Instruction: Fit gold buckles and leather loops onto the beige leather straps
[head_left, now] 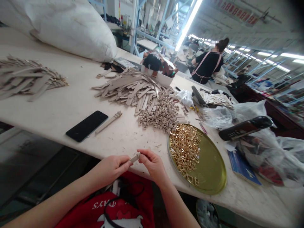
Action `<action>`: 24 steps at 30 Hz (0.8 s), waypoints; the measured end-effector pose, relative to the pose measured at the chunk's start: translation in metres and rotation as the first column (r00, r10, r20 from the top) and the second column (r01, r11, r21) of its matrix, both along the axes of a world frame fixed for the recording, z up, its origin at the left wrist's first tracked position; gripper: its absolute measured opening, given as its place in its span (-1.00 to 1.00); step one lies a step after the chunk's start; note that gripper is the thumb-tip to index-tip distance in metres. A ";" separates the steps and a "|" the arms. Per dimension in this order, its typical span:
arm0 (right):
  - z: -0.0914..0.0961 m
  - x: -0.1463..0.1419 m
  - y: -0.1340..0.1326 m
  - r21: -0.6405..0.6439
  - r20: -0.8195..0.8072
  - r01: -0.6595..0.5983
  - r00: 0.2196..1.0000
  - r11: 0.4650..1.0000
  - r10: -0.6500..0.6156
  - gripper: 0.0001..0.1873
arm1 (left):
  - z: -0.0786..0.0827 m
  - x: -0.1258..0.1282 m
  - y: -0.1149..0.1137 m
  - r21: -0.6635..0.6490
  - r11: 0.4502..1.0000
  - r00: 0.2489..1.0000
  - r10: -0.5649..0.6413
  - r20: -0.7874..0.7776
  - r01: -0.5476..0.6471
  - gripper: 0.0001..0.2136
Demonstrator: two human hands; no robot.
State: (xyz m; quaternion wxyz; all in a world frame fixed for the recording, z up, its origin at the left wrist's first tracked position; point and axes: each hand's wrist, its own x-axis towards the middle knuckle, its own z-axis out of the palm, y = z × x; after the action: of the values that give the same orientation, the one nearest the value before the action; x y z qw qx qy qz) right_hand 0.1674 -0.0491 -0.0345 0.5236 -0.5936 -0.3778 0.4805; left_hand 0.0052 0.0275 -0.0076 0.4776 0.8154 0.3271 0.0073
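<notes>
My left hand (pixel 111 167) and my right hand (pixel 153 164) meet at the near table edge, both pinching a short beige strap piece (pixel 135 157) between their fingertips. Just right of my hands a round gold tray (pixel 211 164) holds a heap of small gold metal buckles (pixel 185 147). Beyond them lies a pile of small beige loops (pixel 161 115) and a spread of beige straps (pixel 133 88). One finished strap (pixel 109 122) lies alone beside a black phone (pixel 86 125).
A second strap heap (pixel 26 77) lies at the far left and a big white sack (pixel 71 28) behind it. Clear plastic bags (pixel 261 148), a black handset-like object (pixel 245 127) and a blue booklet (pixel 242 167) crowd the right. A person in black works at the far bench.
</notes>
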 end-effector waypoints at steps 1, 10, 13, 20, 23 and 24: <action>0.002 -0.003 -0.001 -0.005 0.003 -0.022 1.000 1.000 0.022 -0.77 | 0.001 0.000 -0.001 0.018 1.000 1.000 0.003 -0.001 -0.003 -0.65; 0.012 -0.010 -0.014 -0.039 -0.212 0.084 0.973 0.996 -0.091 -0.79 | 0.010 -0.006 -0.019 -0.317 0.948 0.996 -0.001 0.090 0.029 -0.72; 0.015 -0.014 -0.018 -0.016 -0.222 0.097 0.970 0.995 -0.098 -0.82 | 0.006 -0.006 -0.026 -0.436 0.900 0.980 0.100 0.175 -0.014 -0.55; 0.015 -0.006 -0.014 0.073 0.070 -0.110 0.992 0.991 0.104 -0.77 | 0.000 0.010 -0.020 -0.320 0.940 0.914 0.233 0.332 -0.123 -0.58; 0.017 0.051 0.002 0.102 0.665 0.033 0.741 0.994 -0.093 -0.79 | -0.005 0.012 -0.011 -0.338 0.926 0.922 0.270 0.277 -0.170 -0.64; 0.017 0.074 0.009 0.090 0.856 0.093 0.502 0.992 -0.124 -0.79 | -0.007 0.012 -0.009 -0.359 0.915 0.922 0.287 0.260 -0.183 -0.64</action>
State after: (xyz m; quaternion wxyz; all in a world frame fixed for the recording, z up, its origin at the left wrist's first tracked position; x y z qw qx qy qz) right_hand 0.2409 -0.0399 -0.0172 0.3063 -0.7674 -0.5571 0.0838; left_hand 0.0176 0.0184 -0.0149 0.6471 0.6672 0.3422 0.1377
